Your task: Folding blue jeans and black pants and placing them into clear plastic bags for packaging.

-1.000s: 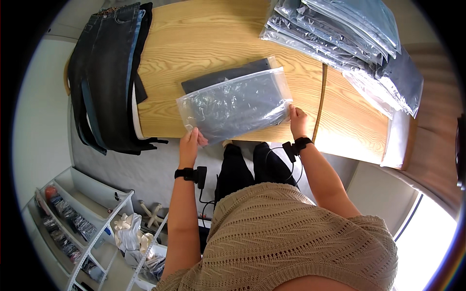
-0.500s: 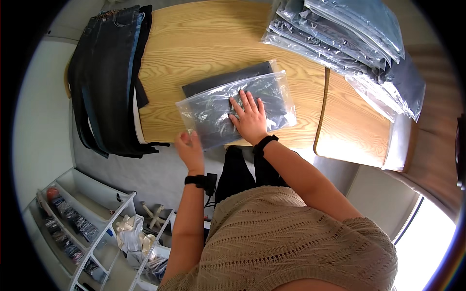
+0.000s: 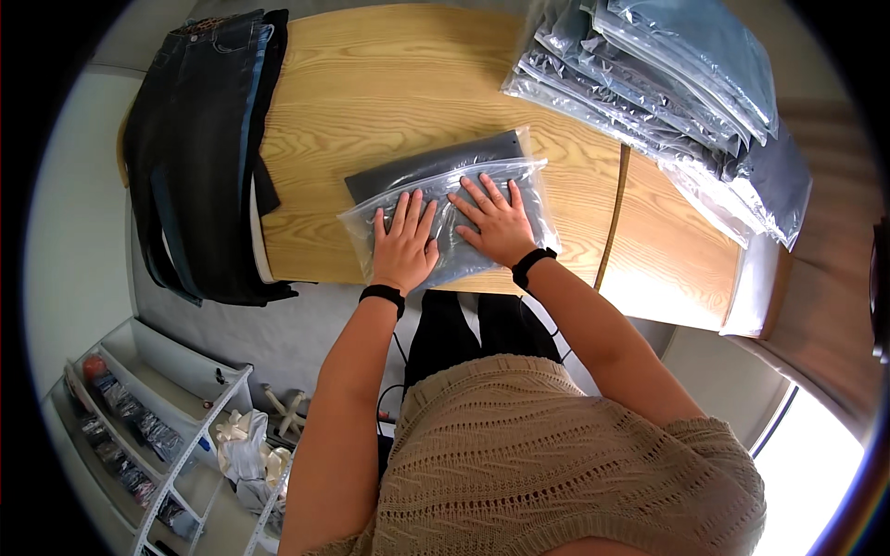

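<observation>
Near the table's front edge lies a clear plastic zip bag with a folded dark garment in it. The garment's far part shows beyond the bag's pale zip strip. Flat on the left part of the bag rests my left hand, fingers spread. My right hand lies flat on its right part, also with fingers apart. Neither hand grips anything; both press on the plastic just below the zip strip.
Dark jeans hang in layers over the table's left end. A stack of bagged garments stands at the far right of the wooden table. White shelving with bins is at the lower left.
My left hand has come up from the bag's lower left corner and now lies spread on the bag. My right hand has shifted slightly right, and the bag looks flatter.
</observation>
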The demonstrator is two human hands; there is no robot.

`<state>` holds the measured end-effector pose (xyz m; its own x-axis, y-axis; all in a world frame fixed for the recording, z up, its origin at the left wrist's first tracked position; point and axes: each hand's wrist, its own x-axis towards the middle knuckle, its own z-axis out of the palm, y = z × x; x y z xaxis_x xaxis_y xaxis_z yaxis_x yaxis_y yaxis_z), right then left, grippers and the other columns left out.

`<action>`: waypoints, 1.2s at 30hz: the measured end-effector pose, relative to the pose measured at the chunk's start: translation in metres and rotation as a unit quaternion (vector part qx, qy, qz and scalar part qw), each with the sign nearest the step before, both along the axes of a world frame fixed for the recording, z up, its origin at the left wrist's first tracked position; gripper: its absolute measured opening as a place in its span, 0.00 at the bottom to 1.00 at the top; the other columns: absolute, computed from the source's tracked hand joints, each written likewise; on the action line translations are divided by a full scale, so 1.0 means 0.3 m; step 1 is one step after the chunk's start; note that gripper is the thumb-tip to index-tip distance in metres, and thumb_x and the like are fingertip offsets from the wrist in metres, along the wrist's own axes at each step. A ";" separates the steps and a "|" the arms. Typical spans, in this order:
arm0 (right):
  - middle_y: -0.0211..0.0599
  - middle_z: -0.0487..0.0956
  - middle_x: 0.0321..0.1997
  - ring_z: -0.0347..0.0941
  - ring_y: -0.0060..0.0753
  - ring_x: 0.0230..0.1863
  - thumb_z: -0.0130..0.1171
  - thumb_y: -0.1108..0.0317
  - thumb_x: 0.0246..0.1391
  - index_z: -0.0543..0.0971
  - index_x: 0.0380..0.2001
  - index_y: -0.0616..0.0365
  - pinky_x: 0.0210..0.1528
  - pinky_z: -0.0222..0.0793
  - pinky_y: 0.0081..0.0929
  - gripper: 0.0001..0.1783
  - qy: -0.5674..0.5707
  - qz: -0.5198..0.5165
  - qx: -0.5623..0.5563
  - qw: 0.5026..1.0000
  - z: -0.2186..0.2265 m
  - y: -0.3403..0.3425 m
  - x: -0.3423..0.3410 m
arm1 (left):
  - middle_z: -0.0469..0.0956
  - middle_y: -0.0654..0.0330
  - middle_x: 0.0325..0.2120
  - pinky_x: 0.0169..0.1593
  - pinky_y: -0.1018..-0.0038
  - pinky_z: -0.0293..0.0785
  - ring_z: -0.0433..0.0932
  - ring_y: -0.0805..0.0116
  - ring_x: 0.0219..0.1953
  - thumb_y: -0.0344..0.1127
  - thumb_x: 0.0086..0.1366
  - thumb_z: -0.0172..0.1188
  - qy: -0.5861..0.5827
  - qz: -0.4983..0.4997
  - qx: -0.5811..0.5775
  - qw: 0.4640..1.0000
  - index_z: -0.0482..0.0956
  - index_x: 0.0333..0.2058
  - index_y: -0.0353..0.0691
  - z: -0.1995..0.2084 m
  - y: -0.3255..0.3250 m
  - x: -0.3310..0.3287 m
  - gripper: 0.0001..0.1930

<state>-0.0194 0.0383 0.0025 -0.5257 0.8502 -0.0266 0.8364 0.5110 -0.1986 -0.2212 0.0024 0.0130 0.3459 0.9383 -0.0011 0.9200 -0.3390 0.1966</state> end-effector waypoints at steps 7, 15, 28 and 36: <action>0.26 0.57 0.67 0.47 0.35 0.69 0.46 0.45 0.56 0.63 0.61 0.33 0.65 0.39 0.57 0.29 0.024 0.010 -0.021 0.999 -0.019 0.019 -0.008 | 0.53 0.57 0.64 0.62 0.46 0.45 0.49 0.60 0.66 0.43 0.54 0.52 0.018 0.011 -0.026 0.999 0.62 0.59 0.47 -0.038 0.002 0.002 0.31; 0.27 0.59 0.67 0.49 0.35 0.68 0.46 0.45 0.57 0.64 0.60 0.34 0.65 0.40 0.56 0.28 0.029 0.004 -0.015 0.999 -0.018 0.024 -0.014 | 0.53 0.56 0.64 0.62 0.45 0.44 0.48 0.59 0.66 0.43 0.54 0.52 0.021 0.009 -0.022 0.999 0.62 0.59 0.46 -0.039 0.014 0.004 0.31; 0.36 0.51 0.70 0.42 0.35 0.71 0.44 0.49 0.59 0.58 0.63 0.44 0.69 0.35 0.46 0.31 -0.013 -0.301 -0.038 0.953 -0.043 -0.040 0.249 | 0.53 0.59 0.64 0.63 0.48 0.46 0.50 0.62 0.66 0.41 0.54 0.53 -0.003 0.017 0.009 1.000 0.63 0.59 0.49 -0.028 0.010 0.000 0.31; 0.34 0.55 0.68 0.48 0.36 0.69 0.52 0.55 0.55 0.64 0.59 0.41 0.66 0.42 0.51 0.28 0.038 -0.042 0.008 0.998 0.012 -0.067 -0.072 | 0.55 0.61 0.63 0.61 0.46 0.47 0.51 0.62 0.66 0.45 0.55 0.56 -0.025 -0.055 0.028 0.998 0.62 0.60 0.50 0.021 0.026 -0.026 0.32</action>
